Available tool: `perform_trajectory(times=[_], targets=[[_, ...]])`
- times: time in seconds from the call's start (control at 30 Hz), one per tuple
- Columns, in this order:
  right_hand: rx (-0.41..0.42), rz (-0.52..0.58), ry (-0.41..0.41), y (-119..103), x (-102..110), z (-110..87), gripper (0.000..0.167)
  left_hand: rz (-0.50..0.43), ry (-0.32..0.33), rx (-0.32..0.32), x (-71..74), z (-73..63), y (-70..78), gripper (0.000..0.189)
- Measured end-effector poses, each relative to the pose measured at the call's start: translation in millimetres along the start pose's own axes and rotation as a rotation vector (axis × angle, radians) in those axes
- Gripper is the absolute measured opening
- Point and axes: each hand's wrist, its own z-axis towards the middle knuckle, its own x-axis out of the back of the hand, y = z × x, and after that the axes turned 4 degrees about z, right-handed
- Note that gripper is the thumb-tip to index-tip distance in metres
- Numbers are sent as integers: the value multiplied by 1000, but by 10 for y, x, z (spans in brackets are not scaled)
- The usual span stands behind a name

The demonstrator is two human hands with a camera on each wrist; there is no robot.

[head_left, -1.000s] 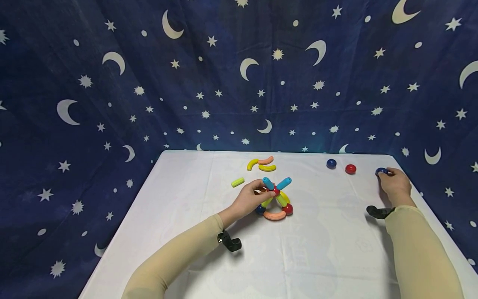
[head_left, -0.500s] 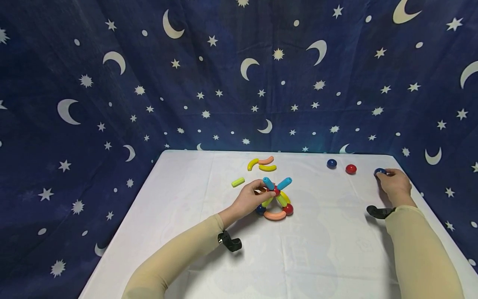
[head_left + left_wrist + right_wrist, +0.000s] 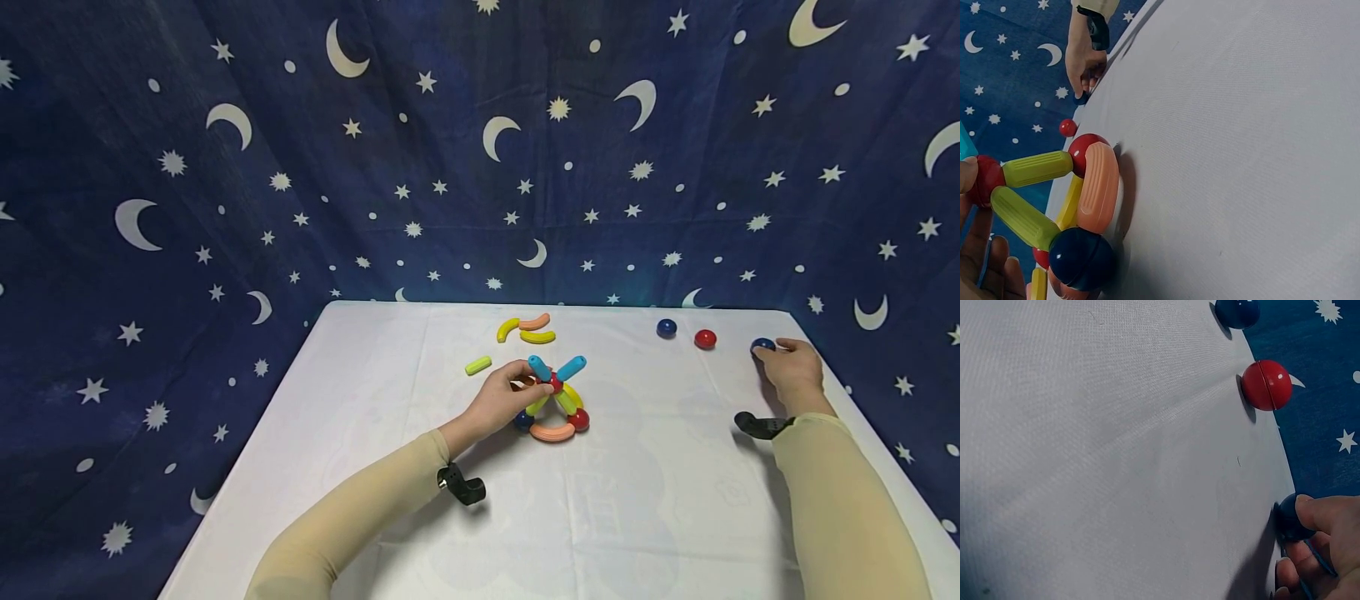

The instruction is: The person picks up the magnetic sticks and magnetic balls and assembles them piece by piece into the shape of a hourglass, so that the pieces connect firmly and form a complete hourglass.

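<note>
In the head view, my left hand (image 3: 501, 402) pinches the red ball (image 3: 555, 382) at the top of a magnetic stick-and-ball structure. Two light blue sticks (image 3: 572, 368) rise from that ball, and lime sticks (image 3: 1038, 169) slope down from it. The base has a red ball (image 3: 578, 419), a dark blue ball (image 3: 1082, 259) and a curved orange stick (image 3: 1099, 187) joining them. Part of the structure's far side is hidden. At the table's far right, my right hand (image 3: 797, 375) pinches another dark blue ball (image 3: 1291, 519), which sits on the cloth.
A loose blue ball (image 3: 666, 328) and a red ball (image 3: 705, 339) lie left of my right hand. Behind the structure are yellow curved sticks (image 3: 537, 337) and an orange one (image 3: 534, 322). A short lime stick (image 3: 477, 366) lies beside them on the white table (image 3: 645, 517).
My right hand and its blue ball have shifted very slightly to the left. The left hand and the structure stay where they were.
</note>
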Motion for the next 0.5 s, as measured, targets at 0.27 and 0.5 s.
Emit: perform_trajectory(times=[0.27,0.5], targets=[[-22,-23,-41,26,22,-35,64,-2,8,-14,-4,-55,146,19],[-23,4,-32,54,15,-44,67,-2,-8,-25,11,-15,16,21]])
